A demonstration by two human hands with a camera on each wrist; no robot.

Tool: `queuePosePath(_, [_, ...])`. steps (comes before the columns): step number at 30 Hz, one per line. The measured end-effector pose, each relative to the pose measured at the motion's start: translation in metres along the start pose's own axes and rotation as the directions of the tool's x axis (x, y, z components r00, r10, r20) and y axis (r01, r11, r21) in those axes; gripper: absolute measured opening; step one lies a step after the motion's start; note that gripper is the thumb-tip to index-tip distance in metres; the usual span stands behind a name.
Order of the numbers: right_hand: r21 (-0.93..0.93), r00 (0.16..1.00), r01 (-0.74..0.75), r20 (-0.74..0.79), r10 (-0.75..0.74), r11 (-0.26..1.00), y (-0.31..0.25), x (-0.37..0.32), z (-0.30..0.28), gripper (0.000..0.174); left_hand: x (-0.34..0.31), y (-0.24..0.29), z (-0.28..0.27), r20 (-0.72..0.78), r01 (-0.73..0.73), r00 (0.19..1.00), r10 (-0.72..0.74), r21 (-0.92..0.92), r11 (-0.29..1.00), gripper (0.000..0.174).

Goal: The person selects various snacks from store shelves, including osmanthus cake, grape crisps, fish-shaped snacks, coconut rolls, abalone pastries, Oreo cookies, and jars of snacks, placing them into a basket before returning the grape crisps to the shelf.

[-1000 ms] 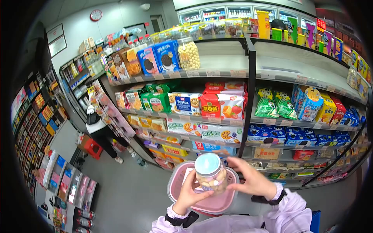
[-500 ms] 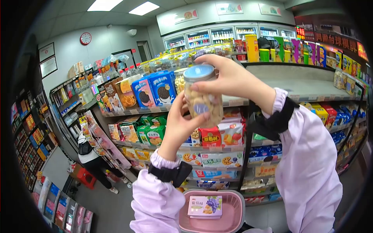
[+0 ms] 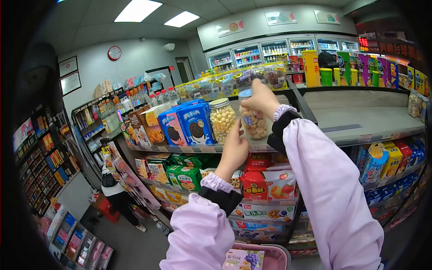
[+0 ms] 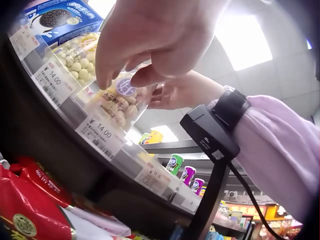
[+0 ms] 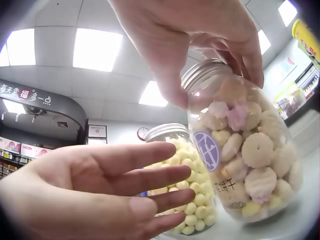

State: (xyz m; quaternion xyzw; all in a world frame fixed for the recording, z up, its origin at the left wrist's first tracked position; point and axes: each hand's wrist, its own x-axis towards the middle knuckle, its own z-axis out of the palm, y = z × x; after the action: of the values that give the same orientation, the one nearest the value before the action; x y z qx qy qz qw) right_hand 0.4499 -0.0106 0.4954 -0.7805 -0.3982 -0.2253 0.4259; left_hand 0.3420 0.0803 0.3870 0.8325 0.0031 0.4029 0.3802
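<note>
On the top shelf (image 3: 207,150), my right hand (image 3: 262,100) grips a clear jar of small cookies (image 3: 255,122) from above, thumb and fingers around its metal lid. The jar leans slightly in the right wrist view, its base right at the shelf surface. My left hand (image 3: 235,150) is beside the jar with fingers extended and nothing in its grasp. Just left stands another jar of pale yellow balls (image 3: 222,123), partly hidden behind my left fingers (image 5: 165,175) in the right wrist view. The left wrist view shows price tags (image 4: 100,134) below both jars.
Blue cookie boxes (image 3: 196,126) stand left of the jars. A black shelf divider (image 3: 306,106) is on the right. Packaged snacks (image 3: 269,185) fill lower shelves. A pink basket (image 3: 281,257) holding a grape-pictured box (image 3: 244,259) sits below. A person (image 3: 118,193) is at left.
From over the basket, both hands raised the cookie jar and brought it forward to the top shelf, beside the other jar. My left hand has let go; the right now holds the lid.
</note>
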Motion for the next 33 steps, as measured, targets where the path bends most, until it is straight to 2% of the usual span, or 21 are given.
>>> queuePosePath(2, [0.051,0.998,-0.057,0.021,0.056,0.997,0.01,0.004,0.014,0.062,-0.003,-0.005,-0.001,0.075,-0.021,0.997,0.016,0.063,0.998,0.053])
queuePosePath(3, [0.088,0.994,-0.108,0.038,0.105,0.99,0.013,0.007,0.019,0.064,-0.003,-0.012,0.0,0.065,-0.043,0.997,0.038,0.077,0.996,0.053])
queuePosePath(6, [0.194,0.993,-0.106,0.075,0.093,0.975,0.021,0.015,0.029,0.069,0.004,-0.028,0.004,0.045,-0.071,0.997,0.069,0.049,0.996,0.054])
queuePosePath(9, [0.057,0.97,-0.171,0.186,0.158,0.984,0.024,0.017,0.033,0.076,0.008,-0.021,0.004,0.115,-0.062,0.992,0.044,0.151,0.987,0.054])
queuePosePath(12, [-0.153,0.987,-0.107,0.103,0.123,0.983,0.027,0.019,0.038,0.082,0.01,-0.001,0.007,0.132,-0.024,0.991,-0.014,0.28,0.96,0.054])
queuePosePath(15, [-0.018,0.974,-0.163,0.155,0.164,0.986,0.025,0.019,0.033,0.087,0.017,0.001,0.012,0.147,0.059,0.984,-0.098,0.247,0.967,0.055])
queuePosePath(16, [-0.015,0.976,-0.164,0.145,0.164,0.986,0.023,0.02,0.028,0.088,0.02,-0.001,0.014,0.143,0.044,0.986,-0.083,0.257,0.966,0.055])
queuePosePath(17, [-0.017,0.99,-0.133,0.048,0.134,0.991,0.03,0.017,0.043,0.088,0.022,-0.006,0.016,0.14,0.028,0.988,-0.067,0.266,0.964,0.056])
queuePosePath(19, [0.024,0.989,-0.144,-0.01,0.144,0.989,0.034,0.016,0.054,0.097,0.028,-0.011,0.017,0.14,0.016,0.989,-0.054,0.259,0.966,0.057])
queuePosePath(20, [0.041,0.966,-0.251,0.073,0.248,0.967,0.027,0.012,0.051,0.1,0.027,-0.003,0.016,0.145,0.025,0.988,-0.061,0.241,0.97,0.057])
queuePosePath(23, [0.0,0.959,-0.283,-0.009,0.283,0.959,0.006,-0.001,0.04,0.1,0.012,0.016,0.009,0.12,0.051,0.99,-0.068,0.132,0.99,0.055])
queuePosePath(24, [-0.056,0.98,-0.196,-0.054,0.193,0.979,-0.002,-0.01,0.03,0.097,0.003,0.018,0.005,0.097,0.032,0.994,-0.042,0.103,0.994,0.054])
queuePosePath(25, [0.002,0.984,-0.172,0.045,0.172,0.985,-0.009,-0.017,0.018,0.08,-0.009,0.018,0.001,0.08,0.012,0.997,-0.017,0.07,0.997,0.053])
queuePosePath(26, [-0.079,0.996,0.047,-0.067,-0.053,0.996,0.0,-0.017,0.025,0.076,-0.023,0.014,-0.005,0.065,-0.055,0.997,0.048,0.097,0.994,0.051])
queuePosePath(27, [-0.074,0.99,0.144,0.005,-0.144,0.987,-0.012,-0.042,0.004,0.066,-0.039,0.008,-0.009,0.064,-0.127,0.991,0.121,0.107,0.986,0.05])
queuePosePath(28, [-0.088,0.948,0.314,-0.023,-0.317,0.945,-0.005,-0.057,0.008,0.062,-0.063,0.023,-0.015,0.088,-0.119,0.99,0.111,0.092,0.989,0.048])
queuePosePath(29, [-0.16,0.923,0.379,-0.009,-0.385,0.912,-0.013,-0.091,-0.005,0.063,-0.089,0.03,-0.016,0.116,-0.114,0.987,0.115,-0.016,0.993,0.046])
queuePosePath(30, [0.122,0.901,0.428,0.023,-0.433,0.896,-0.013,-0.135,-0.027,0.062,-0.116,0.043,-0.017,0.168,-0.105,0.98,0.109,-0.028,0.994,0.038])
queuePosePath(31, [0.126,0.874,0.472,0.058,-0.482,0.872,-0.017,-0.181,-0.05,0.061,-0.145,0.038,-0.017,0.249,-0.018,0.968,0.029,-0.046,0.999,0.032])
queuePosePath(32, [0.165,0.862,0.494,0.039,-0.506,0.854,-0.003,-0.22,-0.044,0.061,-0.173,0.047,-0.018,0.347,0.036,0.938,-0.022,-0.036,0.999,0.026])
queuePosePath(33, [0.334,0.899,0.288,0.23,-0.373,0.898,-0.007,-0.265,-0.074,0.062,-0.201,0.05,-0.014,0.412,0.029,0.911,-0.005,-0.053,0.998,0.023])
